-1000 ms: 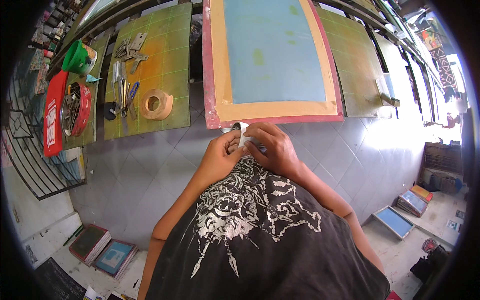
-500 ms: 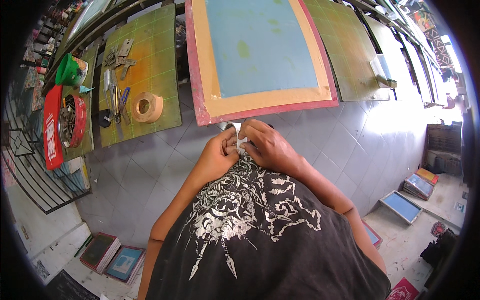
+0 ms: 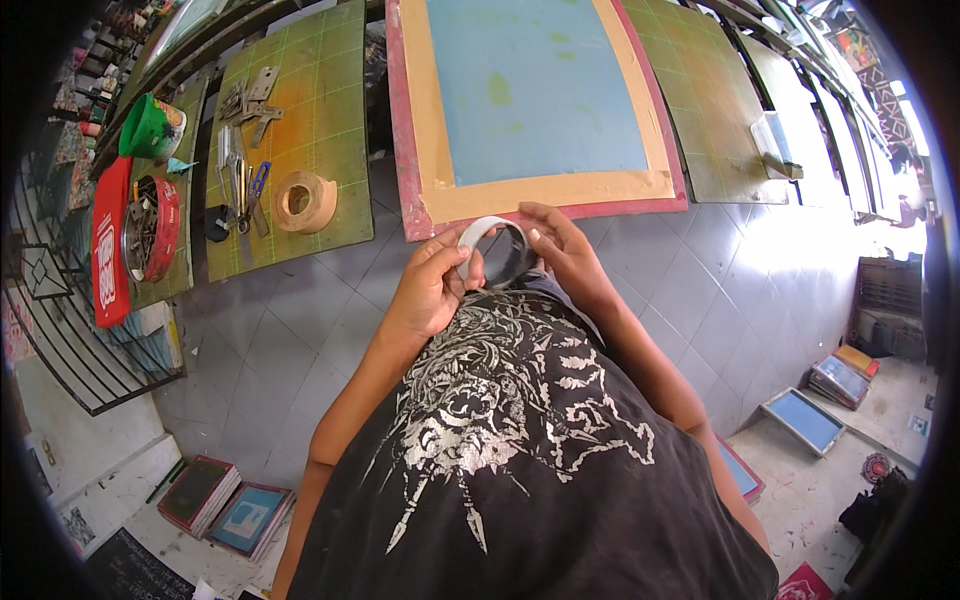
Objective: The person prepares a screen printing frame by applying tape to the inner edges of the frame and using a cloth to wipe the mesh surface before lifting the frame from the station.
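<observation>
Fingers [image 3: 462,262] of your left hand [image 3: 432,292] are clamped on a white tape roll [image 3: 485,238]; your right hand [image 3: 562,250] pinches its far rim. Half a second ago both hands were bunched tight together; now the roll is raised and open to view, just before the red-framed screen [image 3: 535,95] on the counter [image 3: 290,300]. Judged: you are hunting the tape's free end.

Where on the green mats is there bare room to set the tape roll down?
Bare room: the mat right of the brown tape roll, up to the red-framed screen; also the mat between the screen and the white block. Crowded: the scissors and metal parts at the left.
</observation>
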A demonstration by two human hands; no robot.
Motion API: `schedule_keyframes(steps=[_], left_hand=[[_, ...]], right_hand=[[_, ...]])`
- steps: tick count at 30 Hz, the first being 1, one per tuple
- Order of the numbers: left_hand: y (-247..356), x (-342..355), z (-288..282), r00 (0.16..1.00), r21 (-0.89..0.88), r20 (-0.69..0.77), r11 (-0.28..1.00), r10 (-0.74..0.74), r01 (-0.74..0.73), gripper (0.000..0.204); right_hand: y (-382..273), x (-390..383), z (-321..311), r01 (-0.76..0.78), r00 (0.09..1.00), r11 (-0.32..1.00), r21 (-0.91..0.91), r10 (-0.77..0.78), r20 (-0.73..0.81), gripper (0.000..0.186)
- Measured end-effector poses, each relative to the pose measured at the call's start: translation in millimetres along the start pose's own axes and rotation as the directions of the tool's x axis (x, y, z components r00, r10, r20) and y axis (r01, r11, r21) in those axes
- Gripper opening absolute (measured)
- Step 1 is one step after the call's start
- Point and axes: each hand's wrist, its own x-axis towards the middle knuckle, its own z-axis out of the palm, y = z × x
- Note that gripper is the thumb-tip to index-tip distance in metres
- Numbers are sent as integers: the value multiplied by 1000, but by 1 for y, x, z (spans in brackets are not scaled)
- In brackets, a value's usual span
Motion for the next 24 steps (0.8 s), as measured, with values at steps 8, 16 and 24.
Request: schedule_keyframes(steps=[8,16,24], left_hand=[[-31,4,-33,995,-337,62,940,81,-56,28],[-59,4,-10,994,-11,3,994,108,-108,23],[-133,20,60,987,-397,-10,905,163,-154,28]], right_hand=[[5,12,-11,-257,908,910,326,113,403,36],[-48,10,-24,-124,848,951,-284,250,467,29],[-48,-33,-95,-221,848,973,63,160,506,34]])
